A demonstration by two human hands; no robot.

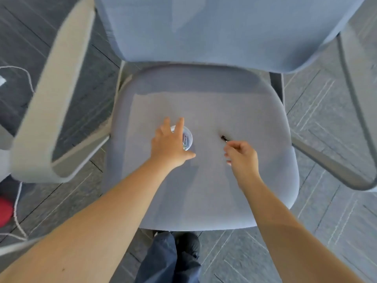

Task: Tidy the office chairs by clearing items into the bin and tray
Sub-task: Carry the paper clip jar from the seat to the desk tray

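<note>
- Grey-blue woven-fabric office chair seat (214, 180) fills frame centre, padded backrest (214, 29) on top; dark grey striped carpet tiles (326, 231) around.
- White cable (18, 217) and a red object (5, 211) at lower left.
- Small round clear plastic container (187, 137) of paper clips sits mid-seat; left hand (169, 148) over it, fingers spread, grip not closed.
- Right hand (241, 155) pinches a thin black pen-like item (224, 138), tip on the seat, right of the container.

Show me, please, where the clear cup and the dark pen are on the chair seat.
clear cup (187, 137), head view, on its visible rim side.
dark pen (224, 138), head view, on its exposed tip.
</note>
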